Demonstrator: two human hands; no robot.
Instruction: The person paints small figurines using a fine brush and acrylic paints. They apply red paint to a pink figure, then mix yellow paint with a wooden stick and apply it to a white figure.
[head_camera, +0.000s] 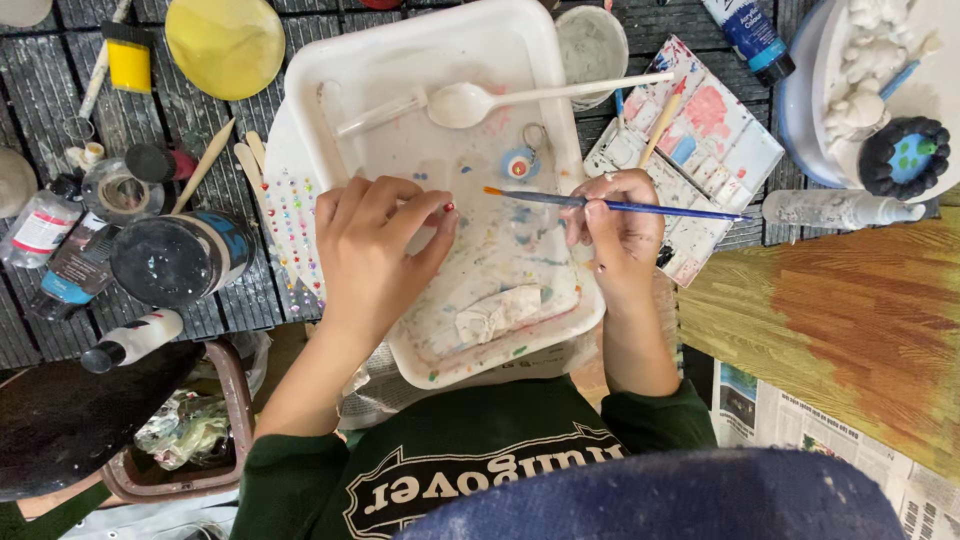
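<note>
Head view: right hand (622, 232) holds paintbrush (610, 205) level, bristles apparently leftward.

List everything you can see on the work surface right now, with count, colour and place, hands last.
tray: 1, white, paint-stained, centre
plastic spoon: 1, white, in tray, upper part
keyring charm: 1, blue and white, in tray
crumpled rag: 1, whitish, tray's near end
paint palette: 1, white with pink and blue patches, right of tray
gem sticker sheet: 1, multicoloured dots, left of tray
jar: 1, dark lid, far left
yellow disc: 1, top left
spray bottle: 1, clear, lying right of palette
paint tube: 1, blue, top right
paintbrush: 1, blue handle, orange tip, held in right hand
left hand: pinching a small red thing, too small to identify
right hand: gripping the brush
</note>
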